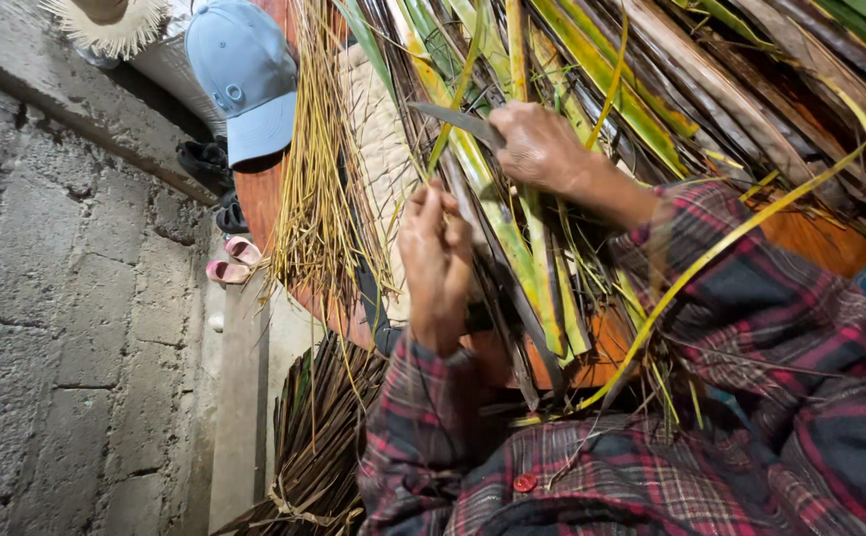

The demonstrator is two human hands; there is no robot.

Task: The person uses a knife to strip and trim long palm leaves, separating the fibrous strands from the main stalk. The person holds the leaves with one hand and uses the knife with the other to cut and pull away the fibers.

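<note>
Your right hand (542, 149) grips a knife (461, 121), fist closed on the handle, blade pointing left across the leaves (512, 238). The blade lies just above your left hand, near the top of a thin green-yellow strip (453, 109). Your left hand (438, 263) pinches that strip between fingertips (431, 203), fingers bunched, thumb side up. The strip runs up from the left hand toward the blade; whether blade and strip touch, you can't tell. The hands are near each other, the right one higher and to the right. Long green and yellow leaves fan out under and behind both hands, some crossing your plaid sleeves (751, 328). A loose yellow strip (751, 228) arcs over the right forearm. A bunch of dry straw-coloured fibres (319, 199) hangs left of the left hand. Dark dried leaves (319, 437) lie bundled below it. A blue cap (244, 74) sits top left, sandals (234, 258) beside a grey block wall (56, 298).
</note>
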